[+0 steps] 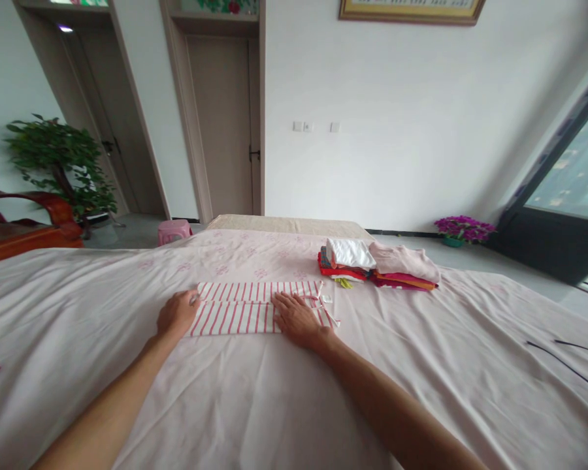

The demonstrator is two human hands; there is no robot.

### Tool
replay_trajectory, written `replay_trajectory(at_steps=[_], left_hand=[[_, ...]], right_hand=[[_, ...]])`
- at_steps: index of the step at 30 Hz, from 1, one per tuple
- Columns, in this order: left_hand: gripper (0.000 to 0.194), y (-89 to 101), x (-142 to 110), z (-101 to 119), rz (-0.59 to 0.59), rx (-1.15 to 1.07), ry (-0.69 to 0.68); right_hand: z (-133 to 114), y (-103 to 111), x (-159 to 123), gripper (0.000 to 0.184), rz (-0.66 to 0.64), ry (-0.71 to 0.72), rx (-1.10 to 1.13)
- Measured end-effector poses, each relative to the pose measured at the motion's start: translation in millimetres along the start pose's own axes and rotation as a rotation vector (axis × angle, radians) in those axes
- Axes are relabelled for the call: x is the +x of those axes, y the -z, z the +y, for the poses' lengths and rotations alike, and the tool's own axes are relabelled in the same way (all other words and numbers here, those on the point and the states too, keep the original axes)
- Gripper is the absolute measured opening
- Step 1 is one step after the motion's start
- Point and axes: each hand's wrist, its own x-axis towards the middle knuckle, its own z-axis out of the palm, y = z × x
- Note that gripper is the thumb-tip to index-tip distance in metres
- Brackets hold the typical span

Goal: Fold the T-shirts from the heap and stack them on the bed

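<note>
A red-and-white striped garment (245, 307) lies folded into a long rectangle on the pale pink bedsheet (235, 398). My left hand (177, 314) rests at its left end, fingers curled, pinching the cloth's edge. My right hand (298, 320) lies flat on the garment's right part, fingers stretched out and pressing it down. A thin drawstring trails from the garment's right end.
A stack of folded clothes (372, 262) in white, red, pink and orange sits behind the garment to the right. A black cable (568, 365) lies on the sheet far right. Beyond the bed are a pink stool (174, 230), a plant (59, 163), doors and purple flowers (463, 230).
</note>
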Motion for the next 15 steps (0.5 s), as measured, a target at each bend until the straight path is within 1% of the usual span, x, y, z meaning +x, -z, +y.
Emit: replay_trajectory(at_steps=[3, 5, 6, 7, 10, 12, 15], left_hand=[[0.066, 8.3, -1.4, -1.7, 0.013, 0.029, 0.139], [0.069, 12.8, -3.0, 0.5, 0.038, 0.047, 0.176], [0.065, 14.4, -3.9, 2.4, 0.062, 0.051, 0.149], [0.058, 15.4, -4.9, 4.7, 0.086, 0.049, 0.088], [0.040, 13.6, -7.5, 10.5, 0.107, 0.023, -0.127], [0.036, 8.2, -8.5, 10.9, 0.086, 0.016, -0.190], [0.032, -2.8, -9.1, 5.6, 0.070, 0.013, -0.222]], right_hand=[[1.9, 1.1, 0.3, 0.044, 0.057, 0.003, 0.024], [2.7, 2.0, 0.4, 0.041, 0.091, 0.009, 0.041], [3.0, 2.5, 0.2, 0.040, 0.103, 0.011, 0.051], [3.2, 3.1, 0.0, 0.039, 0.112, 0.010, 0.061], [3.5, 5.6, -1.3, 0.036, 0.119, -0.021, 0.084], [3.4, 7.5, -2.1, 0.034, 0.113, -0.056, 0.081], [2.8, 8.9, -2.5, 0.033, 0.104, -0.082, 0.061]])
